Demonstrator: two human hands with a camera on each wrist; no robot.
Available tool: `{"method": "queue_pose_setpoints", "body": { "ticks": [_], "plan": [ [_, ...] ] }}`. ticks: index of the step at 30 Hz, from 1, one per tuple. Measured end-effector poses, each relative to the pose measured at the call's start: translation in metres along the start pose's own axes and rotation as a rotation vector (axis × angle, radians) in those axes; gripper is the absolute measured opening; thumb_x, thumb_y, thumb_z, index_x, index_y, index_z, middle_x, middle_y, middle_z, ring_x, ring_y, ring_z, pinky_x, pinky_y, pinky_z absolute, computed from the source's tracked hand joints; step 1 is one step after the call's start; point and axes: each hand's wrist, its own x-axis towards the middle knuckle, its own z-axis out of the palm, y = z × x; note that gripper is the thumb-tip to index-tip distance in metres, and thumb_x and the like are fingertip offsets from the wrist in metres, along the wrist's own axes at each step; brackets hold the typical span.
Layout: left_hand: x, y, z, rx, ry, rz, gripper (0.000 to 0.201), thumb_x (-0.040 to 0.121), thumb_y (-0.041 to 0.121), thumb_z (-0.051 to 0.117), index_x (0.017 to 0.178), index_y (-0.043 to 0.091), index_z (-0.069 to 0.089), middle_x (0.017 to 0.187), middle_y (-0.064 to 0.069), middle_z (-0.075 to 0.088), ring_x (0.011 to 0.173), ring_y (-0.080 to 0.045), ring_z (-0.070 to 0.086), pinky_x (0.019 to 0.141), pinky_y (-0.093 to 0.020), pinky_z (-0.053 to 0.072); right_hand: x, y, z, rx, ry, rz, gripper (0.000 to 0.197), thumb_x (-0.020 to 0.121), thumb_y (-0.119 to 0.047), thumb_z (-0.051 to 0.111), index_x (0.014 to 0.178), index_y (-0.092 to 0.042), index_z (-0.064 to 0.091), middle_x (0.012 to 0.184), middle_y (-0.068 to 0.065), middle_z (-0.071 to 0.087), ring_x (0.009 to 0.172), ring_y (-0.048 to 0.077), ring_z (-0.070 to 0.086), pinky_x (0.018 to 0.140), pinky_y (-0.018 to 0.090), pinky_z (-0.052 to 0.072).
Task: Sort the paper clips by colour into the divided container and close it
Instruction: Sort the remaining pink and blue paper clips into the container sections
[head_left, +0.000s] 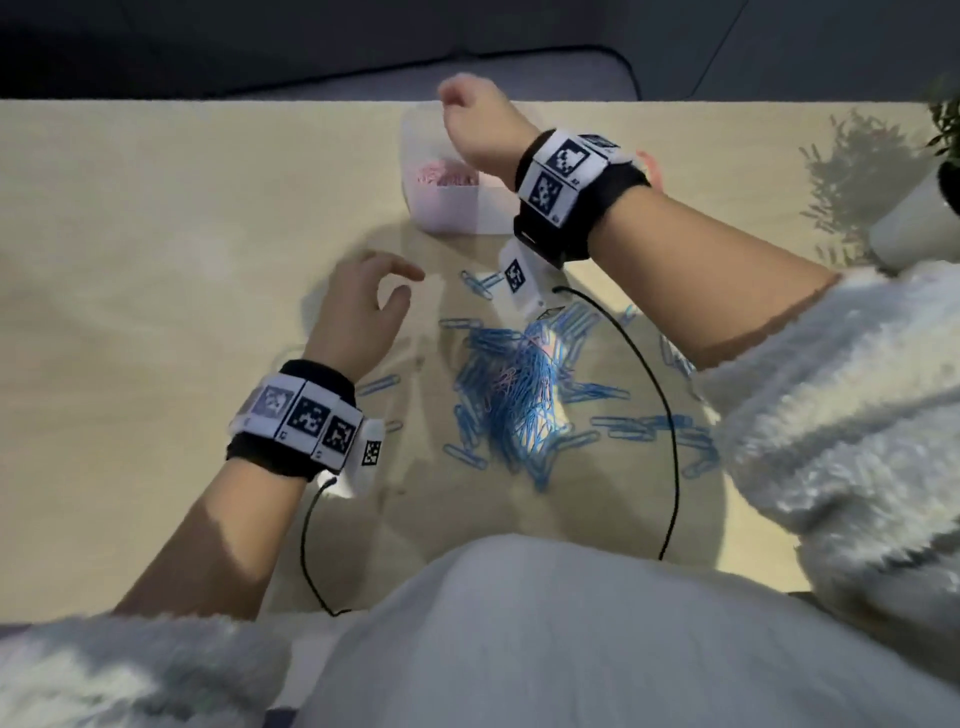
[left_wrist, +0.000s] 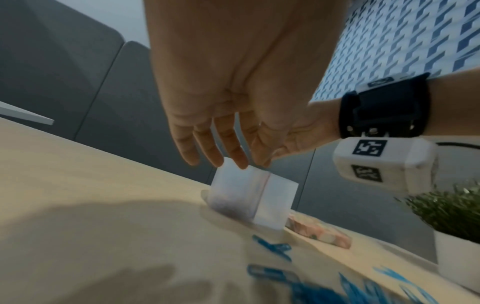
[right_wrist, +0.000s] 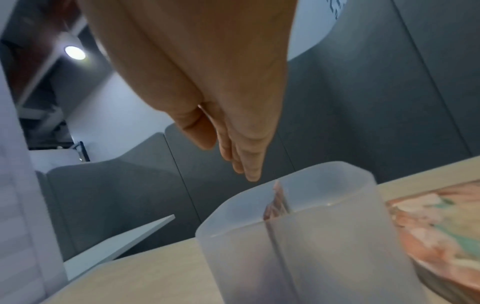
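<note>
Two hands were at work over a pale wooden table (head_left: 156, 312). The right hand (head_left: 475, 124) hung above the frosted box (head_left: 452, 208) at about twelve o'clock, fingers straight and close together, pointing down at its rim in the right wrist view; nothing showed between them, so it looked to be dropping or just past dropping a clip. Pink clips (head_left: 447, 174) lay in the compartment at the box's nine o'clock side, while the other compartment, hidden under the wrist, could not be judged. The left hand (head_left: 363, 312) hovered at ten o'clock of the blue pile, fingers loosely spread and holding nothing, probably poised to pick the next clip. Blue clips (head_left: 519, 400) lay heaped at the centre with strays scattered around, and a few pinkish ones seemed mixed in, so sorting appeared far from done. The patterned lid (left_wrist: 319, 232) rested just beside the box at its three o'clock, kept off so the compartments stayed open. A potted plant (head_left: 930, 197) stood at two o'clock, and grey padded panels (right_wrist: 363, 102) backed the table.
</note>
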Motion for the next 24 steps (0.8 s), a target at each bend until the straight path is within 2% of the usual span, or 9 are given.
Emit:
{"method": "queue_pose_setpoints", "body": {
  "ticks": [2, 5, 8, 11, 13, 15, 19, 21, 24],
  "plan": [
    [-0.011, -0.004, 0.007, 0.011, -0.059, -0.019, 0.02, 0.088, 0.009, 0.052, 0.104, 0.013, 0.064, 0.107, -0.005, 0.058, 0.103, -0.018, 0.051, 0.087, -0.025, 0.035, -0.02, 0.013, -0.007, -0.003, 0.011, -0.09, 0.03, 0.09, -0.006, 0.035, 0.108, 0.0, 0.058, 0.109, 0.012, 0.059, 0.096, 0.016, 0.051, 0.082, 0.022, 0.041],
    [-0.022, -0.002, 0.024, 0.022, -0.193, -0.004, 0.017, 0.086, 0.008, 0.056, 0.1, 0.011, 0.065, 0.095, -0.003, 0.055, 0.088, -0.014, 0.049, 0.08, -0.027, 0.04, -0.067, 0.052, -0.01, -0.133, -0.127, -0.133, 0.025, 0.085, -0.003, 0.044, 0.094, -0.001, 0.067, 0.09, 0.009, 0.064, 0.082, 0.016, 0.055, 0.08, 0.027, 0.046],
    [-0.027, 0.006, 0.042, 0.05, -0.32, 0.015, 0.018, 0.08, 0.011, 0.065, 0.098, 0.009, 0.065, 0.091, -0.002, 0.051, 0.083, -0.015, 0.049, 0.082, -0.033, 0.043, -0.115, 0.103, 0.0, -0.403, -0.316, -0.137, 0.022, 0.081, -0.01, 0.057, 0.1, -0.009, 0.069, 0.102, 0.011, 0.067, 0.089, 0.023, 0.059, 0.089, 0.032, 0.045],
    [-0.029, 0.012, 0.056, 0.099, -0.383, 0.064, 0.038, 0.072, 0.022, 0.075, 0.107, 0.012, 0.062, 0.101, -0.008, 0.053, 0.091, -0.018, 0.049, 0.087, -0.031, 0.041, -0.149, 0.14, 0.013, -0.533, -0.396, -0.199, 0.037, 0.074, -0.019, 0.071, 0.109, -0.011, 0.065, 0.119, 0.015, 0.057, 0.106, 0.033, 0.051, 0.096, 0.037, 0.037],
    [-0.032, 0.014, 0.063, 0.183, -0.46, 0.114, 0.052, 0.068, 0.03, 0.078, 0.114, 0.014, 0.059, 0.112, -0.012, 0.052, 0.105, -0.026, 0.048, 0.095, -0.035, 0.039, -0.163, 0.153, 0.016, -0.524, -0.363, -0.223, 0.033, 0.072, -0.012, 0.071, 0.105, -0.01, 0.066, 0.119, 0.015, 0.056, 0.106, 0.035, 0.048, 0.094, 0.041, 0.039],
    [-0.036, 0.014, 0.067, 0.247, -0.496, 0.146, 0.054, 0.067, 0.029, 0.079, 0.115, 0.014, 0.06, 0.116, -0.013, 0.05, 0.111, -0.03, 0.046, 0.098, -0.039, 0.039, -0.172, 0.162, 0.011, -0.538, -0.305, -0.194, 0.023, 0.074, -0.011, 0.068, 0.097, -0.01, 0.067, 0.112, 0.015, 0.058, 0.104, 0.034, 0.049, 0.092, 0.039, 0.037],
    [-0.036, 0.009, 0.066, 0.219, -0.449, 0.12, 0.042, 0.07, 0.018, 0.077, 0.109, 0.012, 0.065, 0.114, -0.014, 0.05, 0.11, -0.032, 0.048, 0.097, -0.043, 0.041, -0.182, 0.174, -0.012, -0.464, -0.168, -0.074, 0.011, 0.075, -0.001, 0.063, 0.086, -0.003, 0.065, 0.094, 0.018, 0.063, 0.093, 0.033, 0.056, 0.081, 0.027, 0.032],
    [-0.035, 0.007, 0.063, 0.239, -0.444, 0.111, 0.042, 0.07, 0.022, 0.077, 0.108, 0.014, 0.065, 0.112, -0.013, 0.05, 0.107, -0.031, 0.048, 0.096, -0.044, 0.041, -0.187, 0.18, -0.027, -0.41, -0.085, -0.003, 0.012, 0.077, 0.001, 0.061, 0.087, -0.002, 0.067, 0.092, 0.018, 0.064, 0.09, 0.031, 0.059, 0.076, 0.025, 0.034],
    [-0.037, 0.013, 0.062, 0.339, -0.378, 0.142, 0.041, 0.07, 0.035, 0.075, 0.106, 0.018, 0.065, 0.108, -0.011, 0.052, 0.103, -0.031, 0.046, 0.093, -0.042, 0.039, -0.19, 0.189, -0.044, -0.405, -0.039, 0.067, 0.021, 0.076, 0.001, 0.058, 0.092, -0.006, 0.07, 0.098, 0.015, 0.067, 0.094, 0.03, 0.06, 0.084, 0.029, 0.042]
  ]
}}
